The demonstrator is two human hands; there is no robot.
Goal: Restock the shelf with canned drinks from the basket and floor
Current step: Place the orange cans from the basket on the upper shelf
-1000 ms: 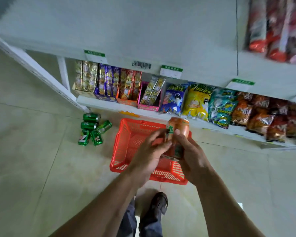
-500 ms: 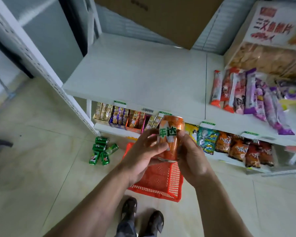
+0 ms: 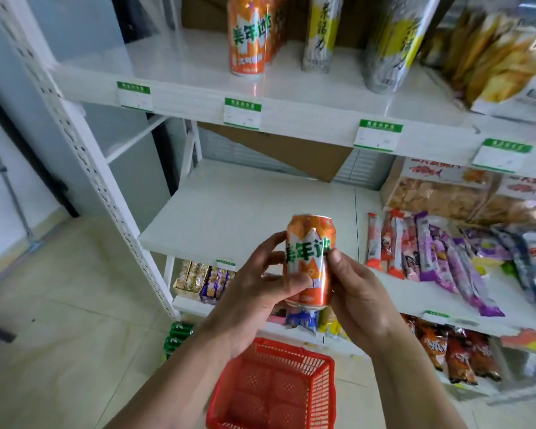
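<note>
I hold an orange can [image 3: 310, 249] upright with green lettering in front of the white shelf unit. My left hand [image 3: 254, 292] wraps its left side and my right hand [image 3: 356, 292] grips its right side. A matching orange can [image 3: 249, 35] stands on the upper shelf [image 3: 183, 97], with more behind it. The red basket [image 3: 322, 397] sits on the floor below my hands and looks empty. Green cans [image 3: 177, 335] lie on the floor left of the basket, partly hidden by my left arm.
Tall grey-yellow cans [image 3: 319, 32] and snack bags [image 3: 492, 57] fill the upper shelf's right part. The middle shelf [image 3: 229, 218] has snack sticks [image 3: 430, 252] at right. Snack packs [image 3: 198, 280] line the bottom shelf. A white perforated upright [image 3: 84, 168] stands left.
My view has tilted upward, bringing the upper shelf with its cans into sight. Both hands have lifted the orange can from above the basket to middle-shelf height.
</note>
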